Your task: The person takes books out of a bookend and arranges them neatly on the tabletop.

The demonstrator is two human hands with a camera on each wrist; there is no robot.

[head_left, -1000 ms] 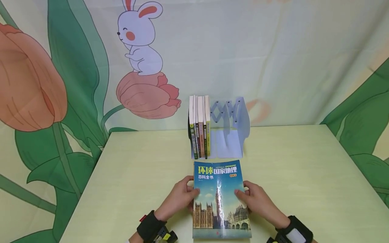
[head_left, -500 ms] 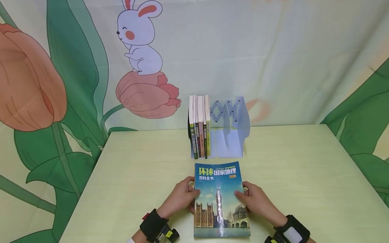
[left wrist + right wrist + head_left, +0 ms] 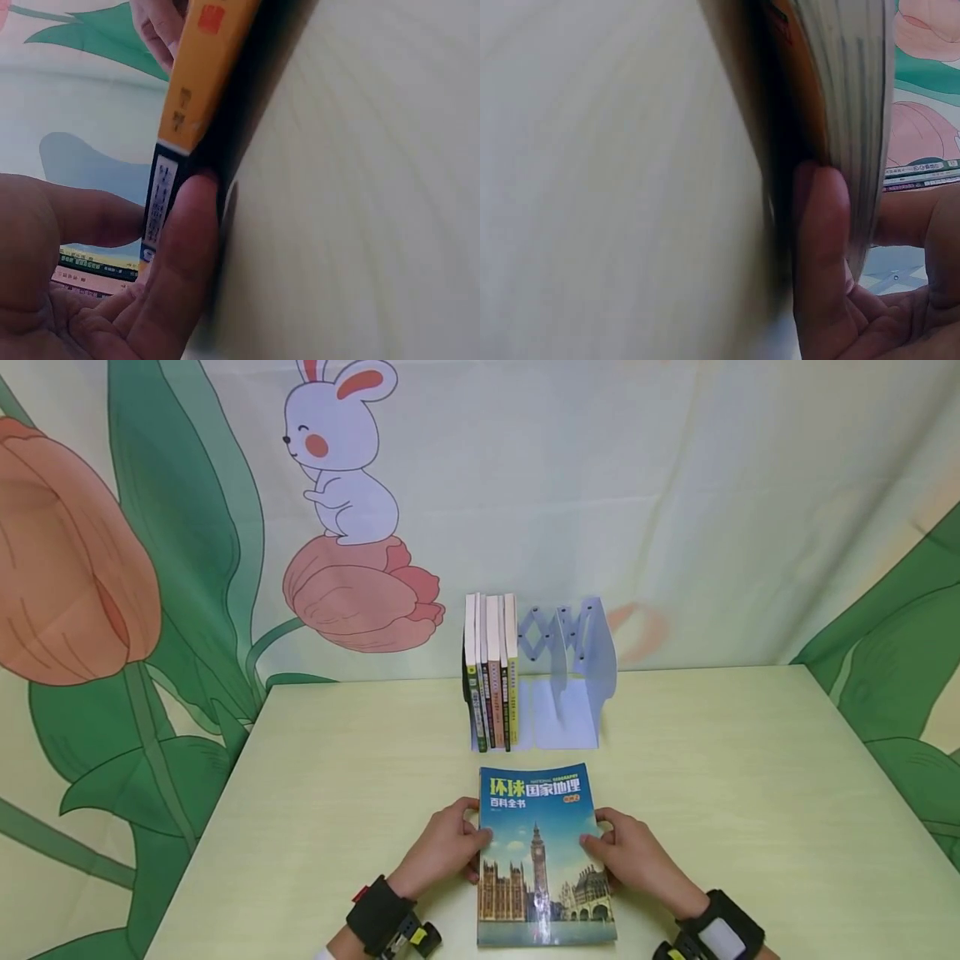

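A blue-covered book [image 3: 543, 877] with a clock tower on its front faces up near the front of the table. My left hand [image 3: 442, 847] grips its left edge, thumb on the cover and fingers reaching beneath. On the opposite edge, my right hand [image 3: 637, 856] pinches it the same way. The left wrist view shows the orange and dark spine [image 3: 199, 82] between thumb and fingers. From the right wrist, the page edges [image 3: 855, 90] appear, and a gap shows between the book's underside and the tabletop.
Behind the book stands a pale blue expandable book rack [image 3: 570, 718]. Several upright books [image 3: 495, 693] fill its left side, and a divider [image 3: 559, 652] stands farther right. A printed cloth backdrop [image 3: 525, 485] hangs behind the table [image 3: 337, 760].
The book's far edge has come slightly closer to me, and its glare has faded from the cover. Both hands keep their hold with little movement.
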